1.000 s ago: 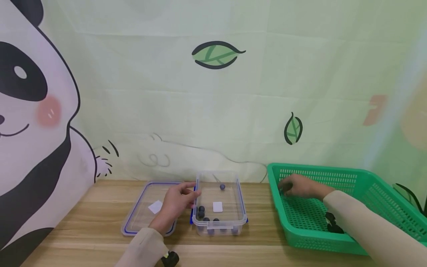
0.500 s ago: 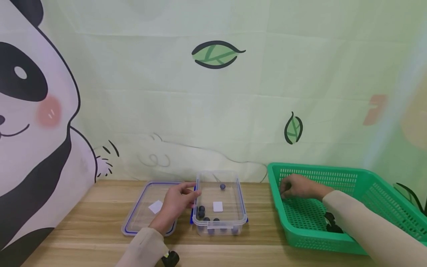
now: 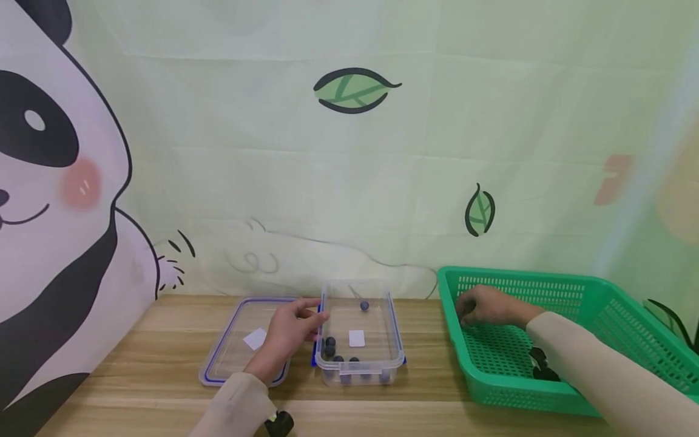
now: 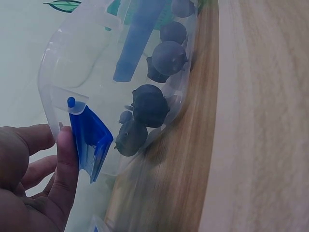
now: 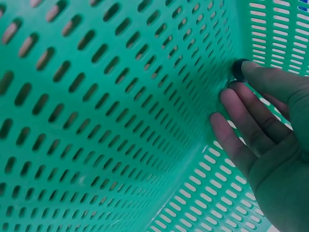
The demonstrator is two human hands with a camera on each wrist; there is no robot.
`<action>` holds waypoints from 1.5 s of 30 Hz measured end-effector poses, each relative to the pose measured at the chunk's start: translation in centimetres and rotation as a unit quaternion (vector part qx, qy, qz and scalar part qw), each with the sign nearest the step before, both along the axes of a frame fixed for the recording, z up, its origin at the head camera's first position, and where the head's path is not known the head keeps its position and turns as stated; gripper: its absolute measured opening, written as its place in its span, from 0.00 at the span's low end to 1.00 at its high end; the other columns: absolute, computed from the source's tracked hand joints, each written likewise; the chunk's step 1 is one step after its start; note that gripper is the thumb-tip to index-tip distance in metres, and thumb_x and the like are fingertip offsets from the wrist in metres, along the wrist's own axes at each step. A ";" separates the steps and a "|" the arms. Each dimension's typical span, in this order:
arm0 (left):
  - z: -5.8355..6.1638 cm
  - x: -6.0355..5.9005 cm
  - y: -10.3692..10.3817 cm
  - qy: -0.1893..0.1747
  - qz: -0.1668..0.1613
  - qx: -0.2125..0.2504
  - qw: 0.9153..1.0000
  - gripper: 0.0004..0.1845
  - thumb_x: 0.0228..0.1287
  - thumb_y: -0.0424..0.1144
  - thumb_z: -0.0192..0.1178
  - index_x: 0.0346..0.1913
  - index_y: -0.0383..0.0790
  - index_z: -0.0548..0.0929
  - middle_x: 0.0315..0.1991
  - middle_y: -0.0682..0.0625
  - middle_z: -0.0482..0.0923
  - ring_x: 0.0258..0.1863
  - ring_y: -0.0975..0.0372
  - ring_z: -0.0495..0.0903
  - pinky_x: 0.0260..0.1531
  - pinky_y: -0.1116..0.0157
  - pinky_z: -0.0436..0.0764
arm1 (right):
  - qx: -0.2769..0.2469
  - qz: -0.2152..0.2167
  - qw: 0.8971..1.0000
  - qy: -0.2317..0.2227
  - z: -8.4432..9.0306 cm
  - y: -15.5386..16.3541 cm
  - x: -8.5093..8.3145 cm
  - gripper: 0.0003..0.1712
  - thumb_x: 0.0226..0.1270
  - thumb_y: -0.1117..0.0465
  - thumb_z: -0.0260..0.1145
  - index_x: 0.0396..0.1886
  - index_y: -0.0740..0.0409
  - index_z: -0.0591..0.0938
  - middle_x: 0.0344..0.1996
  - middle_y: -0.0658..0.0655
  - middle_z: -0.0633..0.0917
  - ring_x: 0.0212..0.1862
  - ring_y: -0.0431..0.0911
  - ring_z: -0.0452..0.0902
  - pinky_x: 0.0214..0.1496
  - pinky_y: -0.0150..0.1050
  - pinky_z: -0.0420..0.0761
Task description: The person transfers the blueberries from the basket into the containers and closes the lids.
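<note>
My left hand (image 3: 289,328) pinches the left rim of a clear plastic food box (image 3: 378,328), beside its blue latch (image 4: 89,140). Inside the box lie several blueberries (image 4: 169,58), mostly along its front and left sides, with a single blueberry (image 3: 364,306) near the back. Down in the left part of a green plastic basket (image 3: 524,397) is my right hand (image 3: 488,305). The right wrist view shows a dark blueberry (image 5: 239,70) between its thumb and index finger, close to the basket's floor and wall; the other fingers touch or nearly touch the floor.
A clear lid (image 3: 226,358) with a blue seal lies left of the box, partly behind my left forearm. Small white squares mark the lid and the box (image 3: 357,338). A printed cloth (image 3: 273,152) hangs behind the wooden table (image 3: 142,376).
My right hand's fingers have drawn closer together low in the basket, with little other movement. The left hand, box and lid stay where they were.
</note>
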State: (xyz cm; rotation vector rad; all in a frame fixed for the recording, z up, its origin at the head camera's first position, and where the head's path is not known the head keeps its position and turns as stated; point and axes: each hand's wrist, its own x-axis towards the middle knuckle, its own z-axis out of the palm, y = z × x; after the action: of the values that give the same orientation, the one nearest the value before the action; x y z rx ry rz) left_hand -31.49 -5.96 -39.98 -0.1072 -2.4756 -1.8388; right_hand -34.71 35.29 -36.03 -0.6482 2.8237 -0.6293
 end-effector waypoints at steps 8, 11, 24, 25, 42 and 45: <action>0.0 0.0 0.0 -0.009 0.004 -0.004 1.000 0.23 0.73 0.35 0.70 0.67 0.33 0.82 0.44 0.40 0.82 0.31 0.58 0.85 0.35 0.64 0.91 | -0.033 -0.007 0.999 0.021 0.9 0.5 0.2 0.07 0.67 0.69 0.74 0.43 0.63 0.89 0.39 0.53 0.88 0.43 0.47 0.84 0.45 0.47 0.88; 0.1 -0.1 0.0 -0.006 0.004 -0.006 1.000 0.23 0.73 0.35 0.70 0.67 0.32 0.82 0.43 0.41 0.82 0.31 0.58 0.85 0.35 0.63 0.91 | -0.053 -0.014 0.997 0.055 2.0 0.6 0.5 0.07 0.70 0.67 0.72 0.45 0.64 0.89 0.41 0.54 0.89 0.45 0.49 0.85 0.47 0.49 0.88; 0.1 -0.2 0.0 0.006 0.003 -0.009 1.000 0.22 0.72 0.34 0.70 0.66 0.32 0.83 0.41 0.41 0.82 0.29 0.59 0.85 0.34 0.64 0.91 | -0.121 -0.093 0.976 0.154 7.5 -0.6 3.2 0.16 0.77 0.56 0.71 0.55 0.61 0.87 0.47 0.56 0.90 0.51 0.52 0.84 0.53 0.49 0.85; 0.1 -0.2 0.0 0.008 0.002 -0.009 1.000 0.22 0.72 0.34 0.70 0.66 0.32 0.83 0.41 0.41 0.82 0.29 0.59 0.85 0.33 0.64 0.91 | -0.126 -0.098 0.974 0.158 7.9 -0.8 3.6 0.17 0.77 0.55 0.71 0.57 0.61 0.87 0.48 0.56 0.90 0.51 0.52 0.84 0.53 0.48 0.85; 0.1 0.0 -0.3 0.007 0.002 -0.021 1.000 0.23 0.73 0.35 0.70 0.66 0.32 0.82 0.41 0.42 0.82 0.30 0.59 0.85 0.34 0.63 0.90 | -0.228 -0.088 0.954 0.175 10.7 -7.2 7.8 0.20 0.76 0.52 0.72 0.58 0.59 0.87 0.48 0.56 0.90 0.48 0.48 0.86 0.51 0.40 0.86; 0.1 0.0 -0.3 0.007 0.002 -0.020 1.000 0.23 0.73 0.35 0.70 0.66 0.32 0.82 0.41 0.42 0.82 0.30 0.59 0.85 0.34 0.64 0.90 | -0.248 -0.085 0.949 0.172 10.1 -8.4 7.9 0.19 0.75 0.52 0.73 0.57 0.59 0.87 0.48 0.56 0.91 0.48 0.48 0.86 0.52 0.42 0.85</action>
State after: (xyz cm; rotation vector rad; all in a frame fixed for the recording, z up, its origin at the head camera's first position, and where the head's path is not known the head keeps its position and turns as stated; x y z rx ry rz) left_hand -31.52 -6.23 -39.90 -0.1165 -2.5023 -1.7810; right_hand -26.79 26.87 -25.97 -0.6439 3.0750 -1.4170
